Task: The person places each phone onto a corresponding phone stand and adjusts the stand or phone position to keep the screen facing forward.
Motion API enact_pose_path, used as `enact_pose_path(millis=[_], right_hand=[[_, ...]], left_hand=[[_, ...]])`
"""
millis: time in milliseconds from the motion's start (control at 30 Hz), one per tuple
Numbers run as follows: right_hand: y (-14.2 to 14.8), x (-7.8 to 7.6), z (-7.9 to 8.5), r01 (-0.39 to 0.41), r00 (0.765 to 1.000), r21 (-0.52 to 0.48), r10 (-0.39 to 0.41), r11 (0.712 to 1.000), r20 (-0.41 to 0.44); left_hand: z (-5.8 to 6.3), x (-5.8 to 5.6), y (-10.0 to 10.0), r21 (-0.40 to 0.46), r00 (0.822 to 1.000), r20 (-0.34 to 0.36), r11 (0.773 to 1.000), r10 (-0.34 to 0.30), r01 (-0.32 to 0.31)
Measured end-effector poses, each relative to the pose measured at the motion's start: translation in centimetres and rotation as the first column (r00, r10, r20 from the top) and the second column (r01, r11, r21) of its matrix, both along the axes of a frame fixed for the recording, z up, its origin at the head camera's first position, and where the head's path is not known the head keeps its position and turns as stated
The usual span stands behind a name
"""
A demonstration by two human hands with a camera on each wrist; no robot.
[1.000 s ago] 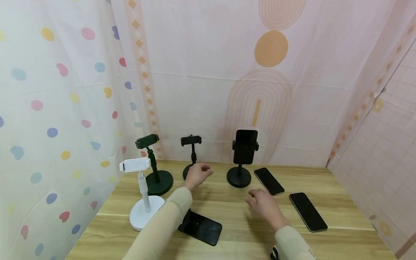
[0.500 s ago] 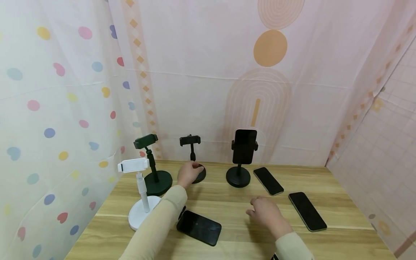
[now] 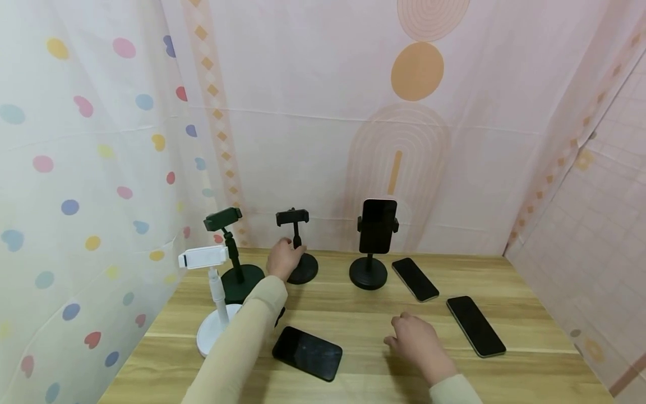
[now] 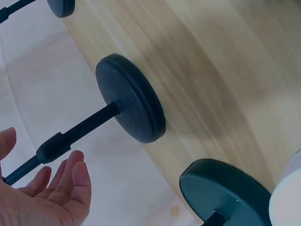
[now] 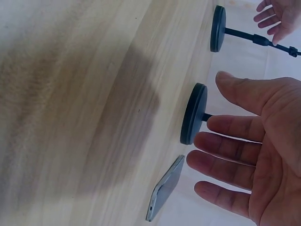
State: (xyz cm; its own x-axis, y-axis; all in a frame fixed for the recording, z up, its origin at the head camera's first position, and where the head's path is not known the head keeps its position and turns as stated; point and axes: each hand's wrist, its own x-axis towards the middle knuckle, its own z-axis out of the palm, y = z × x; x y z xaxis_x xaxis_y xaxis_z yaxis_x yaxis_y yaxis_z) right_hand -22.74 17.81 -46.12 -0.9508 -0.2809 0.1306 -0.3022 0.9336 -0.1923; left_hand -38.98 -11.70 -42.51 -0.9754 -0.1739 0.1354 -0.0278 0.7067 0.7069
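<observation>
In the head view my left hand point(image 3: 284, 258) is at the pole of a black phone stand point(image 3: 304, 270), whose clamp on top holds no phone. The left wrist view shows the fingers and thumb of that hand point(image 4: 51, 202) spread on either side of the pole, above the round base point(image 4: 129, 101). My right hand point(image 3: 420, 343) hovers over the front of the table with relaxed fingers and nothing in it. From the right wrist, its loosely bent fingers point(image 5: 230, 146) appear in front of another black stand's base point(image 5: 194, 114).
That second black stand point(image 3: 368, 275) bears an upright phone point(image 3: 378, 226). Two phones lie to its right, a near one point(image 3: 476, 326) and a far one point(image 3: 416, 279). Another phone point(image 3: 307, 353) lies in front. Left are a dark green stand point(image 3: 243, 283) and a white stand point(image 3: 218, 292).
My left hand has moved left and up from in front of the black stand's base to its pole. The right hand has drawn back slightly toward me.
</observation>
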Motion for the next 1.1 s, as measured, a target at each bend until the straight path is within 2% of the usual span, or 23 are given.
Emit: enact_pose_path(millis=[200, 433, 800, 900, 1100], right_hand=[[0.4, 0.1, -0.4, 0.010, 1.000, 0.004, -0.010, 1.000, 0.000], [0.5, 0.2, -0.4, 0.011, 1.000, -0.018, -0.010, 1.000, 0.029], [0.7, 0.8, -0.7, 0.017, 0.999, -0.035, -0.015, 0.999, 0.042], [0.8, 0.7, -0.7, 0.016, 0.999, -0.042, -0.013, 0.999, 0.052], [0.9, 0.6, -0.7, 0.015, 0.997, -0.061, -0.010, 0.998, 0.073]], left_hand=[[0.5, -0.8, 0.1, 0.021, 0.998, -0.040, 0.999, -0.041, 0.042], [0.9, -1.7, 0.3, 0.002, 0.996, -0.079, 1.000, -0.030, 0.030], [0.0, -3.7, -0.6, 0.022, 0.987, -0.110, 0.993, -0.117, 0.120], [0.0, -3.8, -0.7, 0.011, 0.982, -0.156, 0.994, -0.108, 0.111], [-0.3, -3.5, -0.4, 0.015, 0.958, -0.268, 0.994, -0.099, 0.107]])
